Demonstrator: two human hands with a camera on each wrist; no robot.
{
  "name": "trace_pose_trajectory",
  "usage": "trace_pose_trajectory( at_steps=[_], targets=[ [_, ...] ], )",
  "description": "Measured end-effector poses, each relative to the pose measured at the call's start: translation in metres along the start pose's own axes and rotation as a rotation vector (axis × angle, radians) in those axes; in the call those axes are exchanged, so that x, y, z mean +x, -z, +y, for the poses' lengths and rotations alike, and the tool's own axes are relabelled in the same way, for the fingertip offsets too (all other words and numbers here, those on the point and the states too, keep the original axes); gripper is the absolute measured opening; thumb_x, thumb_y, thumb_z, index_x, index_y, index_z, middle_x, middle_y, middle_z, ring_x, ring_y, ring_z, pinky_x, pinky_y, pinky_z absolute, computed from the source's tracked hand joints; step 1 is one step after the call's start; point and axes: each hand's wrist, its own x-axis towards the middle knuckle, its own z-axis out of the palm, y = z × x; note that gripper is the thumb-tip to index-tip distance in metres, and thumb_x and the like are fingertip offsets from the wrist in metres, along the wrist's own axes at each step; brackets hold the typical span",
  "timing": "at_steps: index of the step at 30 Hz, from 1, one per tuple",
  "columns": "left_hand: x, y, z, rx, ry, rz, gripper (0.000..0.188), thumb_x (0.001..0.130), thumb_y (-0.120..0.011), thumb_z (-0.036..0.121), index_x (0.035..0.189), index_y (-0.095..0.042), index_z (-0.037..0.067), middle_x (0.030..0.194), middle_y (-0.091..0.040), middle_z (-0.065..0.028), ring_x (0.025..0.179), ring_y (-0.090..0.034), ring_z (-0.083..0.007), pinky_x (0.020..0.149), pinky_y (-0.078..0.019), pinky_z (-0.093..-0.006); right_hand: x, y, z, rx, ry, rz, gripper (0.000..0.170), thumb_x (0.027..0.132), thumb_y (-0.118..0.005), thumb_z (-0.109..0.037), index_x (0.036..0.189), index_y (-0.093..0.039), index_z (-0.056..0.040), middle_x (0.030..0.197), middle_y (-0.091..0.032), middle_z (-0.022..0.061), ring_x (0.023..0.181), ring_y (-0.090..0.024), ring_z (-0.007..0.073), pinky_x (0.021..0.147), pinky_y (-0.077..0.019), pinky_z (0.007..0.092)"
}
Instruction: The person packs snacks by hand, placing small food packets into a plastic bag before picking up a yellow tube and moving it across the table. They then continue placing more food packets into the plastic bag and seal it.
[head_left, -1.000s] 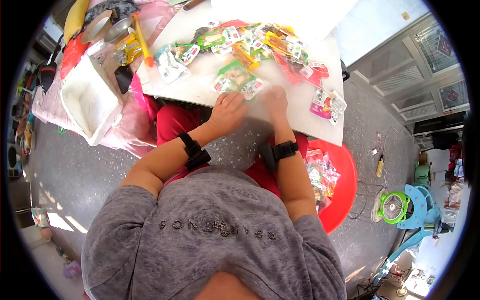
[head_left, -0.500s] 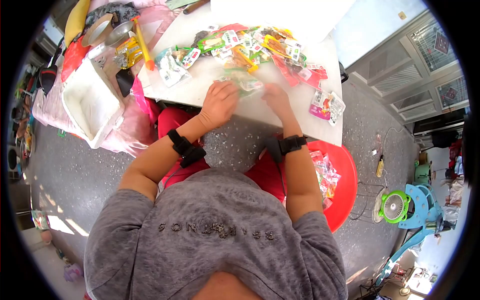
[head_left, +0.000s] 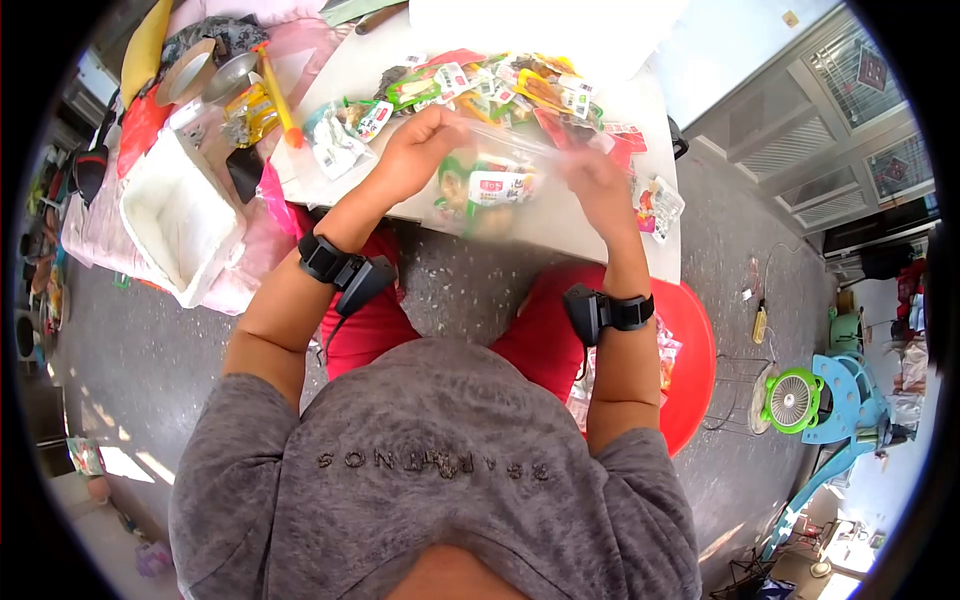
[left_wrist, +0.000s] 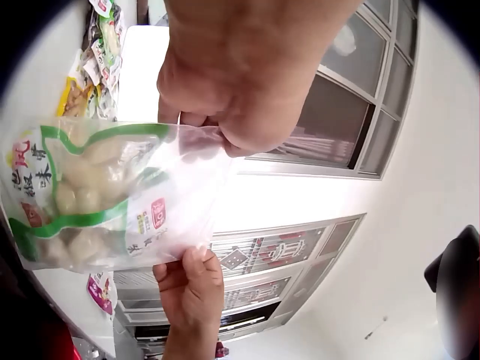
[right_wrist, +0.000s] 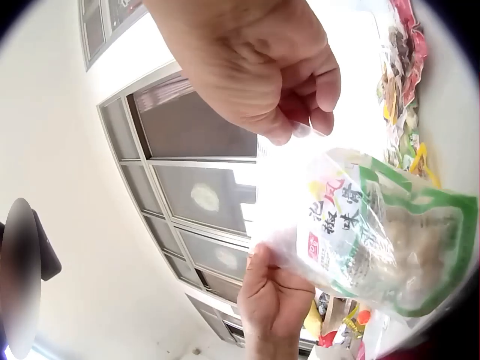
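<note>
A clear food bag (head_left: 490,190) with green-edged print and pale pieces inside hangs between both hands, its top edge stretched taut. The left hand (head_left: 420,150) pinches one upper corner. At the opposite corner, the right hand (head_left: 603,190) pinches the plastic between thumb and fingers. The right wrist view shows the bag (right_wrist: 405,240) hanging from the right hand (right_wrist: 262,71). In the left wrist view the bag's (left_wrist: 97,187) filled part sits low, below an unfilled clear upper strip.
A pile of printed food packets (head_left: 500,85) covers the back of the white table (head_left: 330,180). A pink-and-white packet (head_left: 658,208) lies near its right edge. A red basin (head_left: 692,370) with packets stands on the floor; a white foam box (head_left: 180,215) sits at left.
Both hands have lifted the bag from the table and moved apart, left hand leftward and right hand rightward, pulling its top edge straight.
</note>
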Motion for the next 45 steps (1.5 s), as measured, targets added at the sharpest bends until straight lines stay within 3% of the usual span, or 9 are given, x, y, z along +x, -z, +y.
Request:
trace_pose_trajectory(
  at_steps=[6,8,10,15,25,29,32,36,45],
  targets=[
    [-0.024,-0.023,0.024,0.013,-0.065,-0.059,0.010,0.083,-0.048,0.011,0.084,-0.051,0.002,0.077,-0.051,0.0008,0.069,-0.045,-0.0054,0.063,-0.0377,-0.0185,-0.037,0.009,-0.013,-0.092,0.094,0.040,0.009,0.073,-0.056,-0.009,0.073,-0.051,-0.0013,0.067,-0.049,0.0028,0.063,-0.045,0.0092,0.058,-0.0377,0.0222],
    [-0.026,-0.027,0.028,0.128,-0.113,-0.100,0.011,0.083,-0.048,0.010,0.088,-0.051,0.001,0.079,-0.052,-0.0008,0.072,-0.047,-0.0056,0.064,-0.0382,-0.0181,-0.048,0.008,-0.025,-0.148,0.000,-0.024,0.012,0.072,-0.056,-0.011,0.077,-0.051,-0.0009,0.069,-0.051,0.0073,0.065,-0.050,0.0155,0.061,-0.0396,0.0267],
    [-0.032,-0.033,0.037,0.210,-0.068,-0.176,0.014,0.084,-0.045,0.013,0.087,-0.051,0.000,0.089,-0.053,-0.0041,0.079,-0.047,-0.0084,0.073,-0.0374,-0.0215,-0.057,0.001,-0.022,-0.176,0.226,-0.023,0.019,0.072,-0.055,-0.017,0.081,-0.052,-0.0011,0.073,-0.053,0.0123,0.070,-0.052,0.0253,0.065,-0.0403,0.0329],
    [-0.047,-0.045,0.031,0.108,0.044,-0.279,0.013,0.084,-0.044,0.012,0.089,-0.048,0.000,0.091,-0.054,-0.0080,0.083,-0.049,-0.0119,0.076,-0.0383,-0.0247,-0.076,-0.021,-0.037,-0.276,0.232,-0.218,0.021,0.072,-0.051,-0.022,0.078,-0.052,-0.0018,0.073,-0.053,0.0147,0.072,-0.051,0.0314,0.066,-0.0388,0.0395],
    [-0.063,-0.039,-0.014,0.054,0.151,-0.344,0.014,0.084,-0.044,0.011,0.093,-0.047,0.002,0.092,-0.053,-0.0068,0.085,-0.047,-0.0108,0.077,-0.0366,-0.0225,-0.121,0.024,-0.036,-0.243,0.085,-0.145,0.018,0.074,-0.048,-0.017,0.073,-0.049,0.0003,0.068,-0.051,0.0153,0.067,-0.050,0.0309,0.060,-0.0381,0.0377],
    [-0.077,-0.020,-0.065,0.203,0.455,-0.459,0.010,0.081,-0.046,0.010,0.086,-0.050,0.003,0.079,-0.050,-0.0001,0.073,-0.043,-0.0081,0.068,-0.0361,-0.0198,-0.166,0.079,-0.028,-0.128,-0.266,0.171,0.009,0.075,-0.052,-0.009,0.074,-0.051,0.0000,0.061,-0.047,0.0027,0.060,-0.046,0.0075,0.052,-0.0367,0.0239],
    [-0.098,-0.002,-0.111,0.284,0.570,-0.500,0.009,0.078,-0.049,0.009,0.082,-0.051,0.001,0.074,-0.050,0.0000,0.069,-0.045,-0.0064,0.062,-0.0374,-0.0199,-0.203,0.121,-0.010,0.106,-0.511,0.338,0.010,0.076,-0.052,-0.009,0.080,-0.056,-0.0004,0.067,-0.052,-0.0010,0.061,-0.047,0.0070,0.056,-0.0375,0.0211],
    [-0.132,0.021,-0.167,0.396,0.563,-0.507,0.009,0.077,-0.049,0.010,0.079,-0.051,0.002,0.068,-0.050,-0.0003,0.064,-0.046,-0.0073,0.058,-0.0375,-0.0206,-0.251,0.132,0.051,-0.102,-0.576,0.382,0.010,0.075,-0.053,-0.011,0.074,-0.053,-0.0010,0.061,-0.050,0.0003,0.059,-0.046,0.0086,0.055,-0.0376,0.0232],
    [-0.141,0.021,-0.175,0.475,0.508,-0.539,0.010,0.075,-0.049,0.011,0.078,-0.051,0.002,0.067,-0.052,-0.0024,0.063,-0.048,-0.0098,0.058,-0.0390,-0.0229,-0.388,0.103,0.212,-0.397,-0.916,0.475,0.016,0.069,-0.053,-0.018,0.072,-0.051,-0.0016,0.064,-0.053,0.0115,0.063,-0.054,0.0201,0.058,-0.0420,0.0304]
  ],
)
